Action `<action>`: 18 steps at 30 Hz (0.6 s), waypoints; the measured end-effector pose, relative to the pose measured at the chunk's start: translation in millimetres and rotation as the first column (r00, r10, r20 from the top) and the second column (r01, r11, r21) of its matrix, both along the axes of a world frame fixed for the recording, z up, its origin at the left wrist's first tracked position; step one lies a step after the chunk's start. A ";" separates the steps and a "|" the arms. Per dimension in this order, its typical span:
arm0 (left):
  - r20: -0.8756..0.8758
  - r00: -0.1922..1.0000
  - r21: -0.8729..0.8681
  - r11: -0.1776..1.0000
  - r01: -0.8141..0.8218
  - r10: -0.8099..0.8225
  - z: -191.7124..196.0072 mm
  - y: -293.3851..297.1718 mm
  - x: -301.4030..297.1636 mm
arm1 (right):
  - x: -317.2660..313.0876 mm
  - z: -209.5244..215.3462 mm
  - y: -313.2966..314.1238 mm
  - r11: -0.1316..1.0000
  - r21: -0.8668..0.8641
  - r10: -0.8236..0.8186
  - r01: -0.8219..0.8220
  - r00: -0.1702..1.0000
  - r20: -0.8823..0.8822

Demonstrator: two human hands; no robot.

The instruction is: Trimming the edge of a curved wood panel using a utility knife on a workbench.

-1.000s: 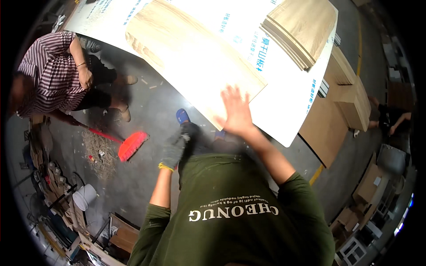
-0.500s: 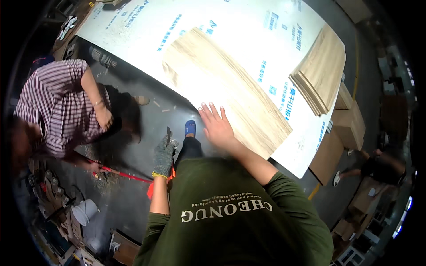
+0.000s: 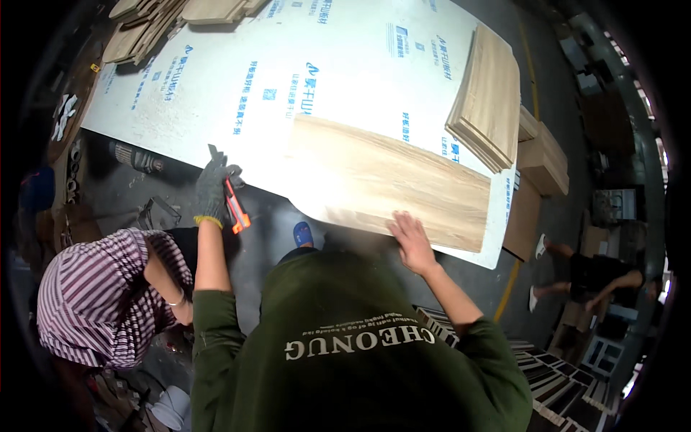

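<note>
My left hand, in a grey glove with a yellow cuff, is closed round an orange utility knife beside the near left edge of the table. The knife's handle sticks out below the fist, and a flat dark tip shows above the fingers. My bare right hand lies with fingers stretched over the near edge of a wood-grain panel. The panel rests flat on a white printed board that covers the table. Glare washes out the panel's left end.
A stack of wood-grain panels sits at the board's right, with more panels at the far left. A co-worker in a striped shirt bends close to my left arm. Another person is at the right. Cartons stand beyond the table.
My left hand has risen with the knife from beside my body to the board's edge. The panel has turned to lie more crosswise, and my right hand is further right. The co-worker bends lower.
</note>
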State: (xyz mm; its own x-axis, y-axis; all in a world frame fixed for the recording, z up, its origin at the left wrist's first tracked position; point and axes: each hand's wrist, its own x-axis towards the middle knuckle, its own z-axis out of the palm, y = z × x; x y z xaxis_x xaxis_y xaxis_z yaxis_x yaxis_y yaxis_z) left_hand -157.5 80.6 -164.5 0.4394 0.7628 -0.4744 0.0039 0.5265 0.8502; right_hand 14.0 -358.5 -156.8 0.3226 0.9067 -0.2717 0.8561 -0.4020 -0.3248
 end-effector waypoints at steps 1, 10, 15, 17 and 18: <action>0.001 1.000 -0.020 1.000 -0.022 0.022 -10.8 13.9 5.7 | -4.5 3.0 -7.1 0.996 -0.006 -0.093 0.093 0.995 0.036; -0.049 0.998 -0.077 0.997 0.032 -0.036 -20.6 32.8 22.6 | -31.7 -2.6 151.0 0.992 0.013 0.125 -0.125 0.990 -0.057; -0.062 0.998 -0.053 0.999 -0.010 0.007 -25.6 34.6 19.5 | -18.6 -5.9 254.3 0.971 0.153 0.185 -0.183 0.983 0.005; -0.080 0.997 -0.048 0.999 -0.011 0.007 -27.9 33.3 20.0 | 0.2 -18.8 285.7 0.991 0.113 0.066 -0.077 0.993 0.099; -0.049 0.997 -0.065 0.996 -0.055 0.052 -19.8 29.0 26.1 | 10.4 -24.9 297.0 0.989 0.145 -0.028 0.016 0.996 0.080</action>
